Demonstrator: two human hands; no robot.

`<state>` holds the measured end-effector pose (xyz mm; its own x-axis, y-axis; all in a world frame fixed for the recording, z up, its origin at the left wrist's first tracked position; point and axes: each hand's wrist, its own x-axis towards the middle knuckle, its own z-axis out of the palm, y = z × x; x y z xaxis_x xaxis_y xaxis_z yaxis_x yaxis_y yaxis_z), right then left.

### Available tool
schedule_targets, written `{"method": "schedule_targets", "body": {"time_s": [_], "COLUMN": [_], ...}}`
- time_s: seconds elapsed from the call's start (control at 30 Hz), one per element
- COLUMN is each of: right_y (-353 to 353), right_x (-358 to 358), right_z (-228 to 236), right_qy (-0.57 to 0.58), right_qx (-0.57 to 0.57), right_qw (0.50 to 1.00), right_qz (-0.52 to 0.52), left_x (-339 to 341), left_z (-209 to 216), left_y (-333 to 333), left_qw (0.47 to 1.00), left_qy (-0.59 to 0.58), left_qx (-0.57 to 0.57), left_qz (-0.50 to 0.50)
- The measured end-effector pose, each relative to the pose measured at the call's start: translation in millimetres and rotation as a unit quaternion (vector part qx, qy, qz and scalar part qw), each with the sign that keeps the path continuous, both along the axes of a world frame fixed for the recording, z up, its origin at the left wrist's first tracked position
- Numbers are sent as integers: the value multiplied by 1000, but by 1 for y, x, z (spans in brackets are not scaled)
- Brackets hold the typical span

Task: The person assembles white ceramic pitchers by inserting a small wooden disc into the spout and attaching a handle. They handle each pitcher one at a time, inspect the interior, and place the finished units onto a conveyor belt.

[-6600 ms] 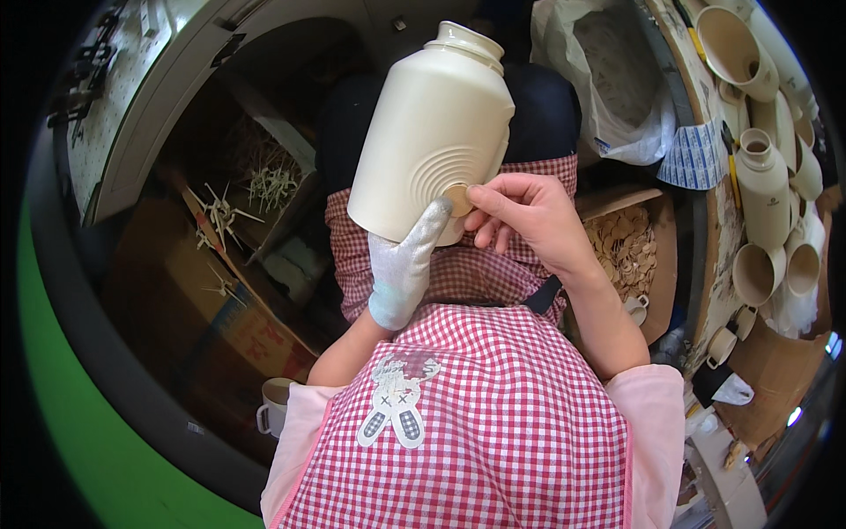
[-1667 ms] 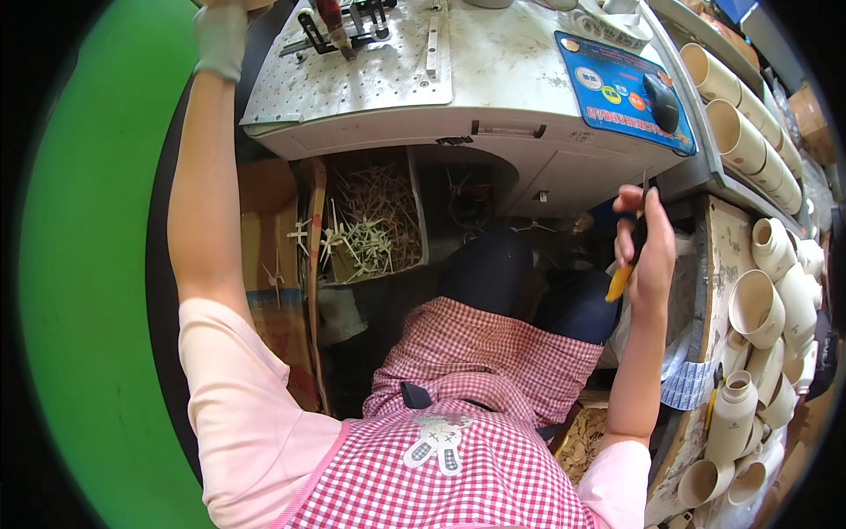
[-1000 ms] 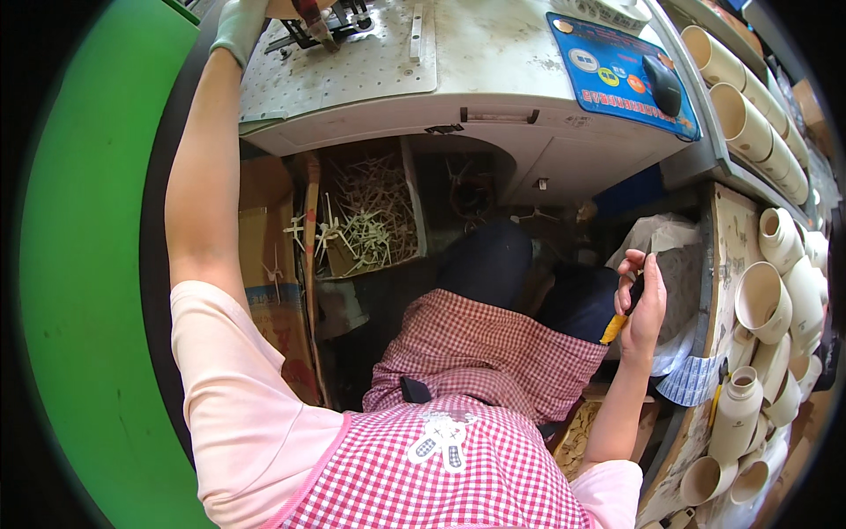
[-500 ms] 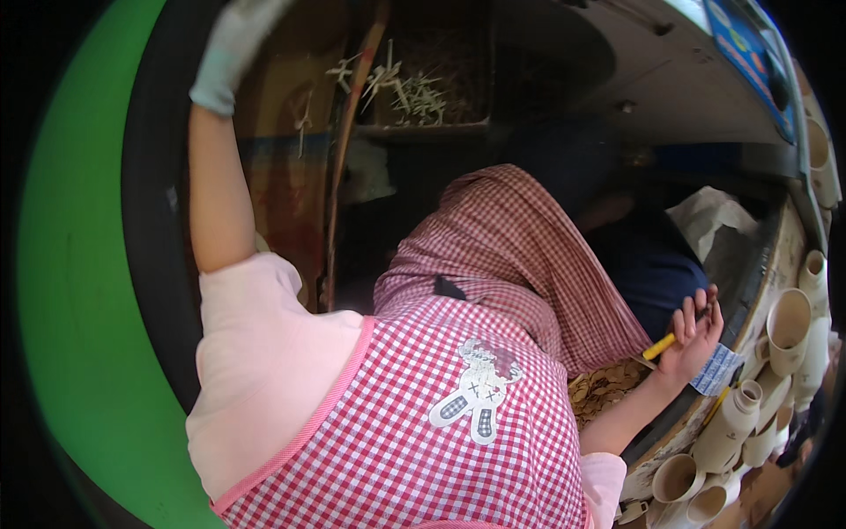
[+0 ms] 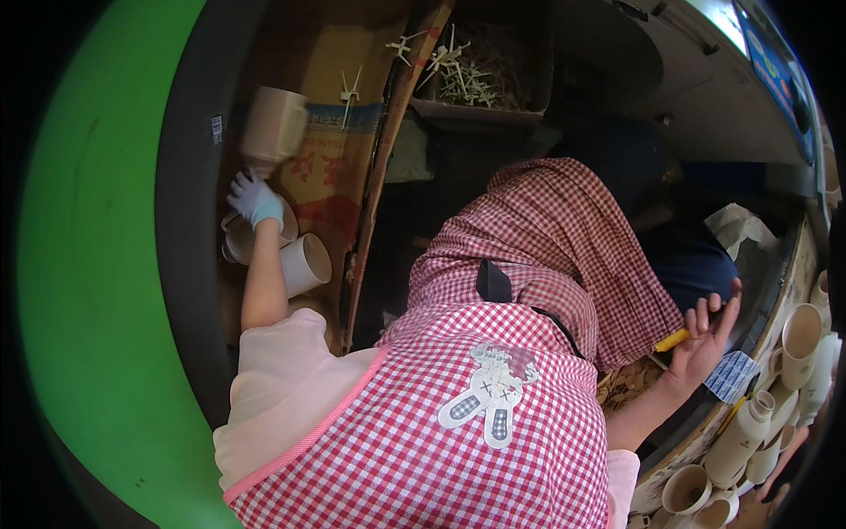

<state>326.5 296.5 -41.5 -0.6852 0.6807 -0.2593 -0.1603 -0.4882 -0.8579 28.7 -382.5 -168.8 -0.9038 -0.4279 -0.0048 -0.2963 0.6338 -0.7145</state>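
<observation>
My left hand (image 5: pixel 256 199), in a pale glove, reaches out over a cardboard-lined bin at the left. Its fingers are spread beside the lower end of a blurred cream plastic container (image 5: pixel 275 123). Whether the fingertips touch that container I cannot tell. Below the glove lie cream cups, one a white cup (image 5: pixel 306 264) with its mouth facing right. At the right, my right hand (image 5: pixel 698 348) keeps a yellow-handled tool (image 5: pixel 672 340) between thumb and palm, other fingers partly stretched. The tool's working end is hidden against the checked apron.
A box (image 5: pixel 480 112) of pale branching plastic scraps stands at the back. A wooden strip (image 5: pixel 374 194) edges the bin. Cream bottles and cups (image 5: pixel 800 335) crowd the right-hand ledge, near a blue-and-white packet (image 5: pixel 731 375). A green surface (image 5: pixel 97 264) fills the far left.
My left hand has come back from the top left toward the cups in the bin. A blurred cream container now shows beyond it. My right hand still holds the yellow-handled tool.
</observation>
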Motion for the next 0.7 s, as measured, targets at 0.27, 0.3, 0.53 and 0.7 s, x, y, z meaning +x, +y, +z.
{"method": "schedule_targets", "body": {"time_s": [0.27,0.3,0.53,0.7], "right_y": [-116,-117,-72,-44], "right_x": [-26,-27,-86,-120], "right_z": [-32,-35,-24,-31], "right_qy": [-182,-172,-98,41], "right_qx": [-216,-187,-80,-228], "right_qw": [935,946,971,964], "right_qz": [212,200,202,132], "left_x": [-19,-24,34,91], "left_z": [26,44,228,223], "left_y": [-16,2,259,436], "left_qw": [988,994,765,474], "left_qy": [-83,-80,25,-82], "left_qx": [23,44,407,558], "left_qz": [127,62,-498,-676]}}
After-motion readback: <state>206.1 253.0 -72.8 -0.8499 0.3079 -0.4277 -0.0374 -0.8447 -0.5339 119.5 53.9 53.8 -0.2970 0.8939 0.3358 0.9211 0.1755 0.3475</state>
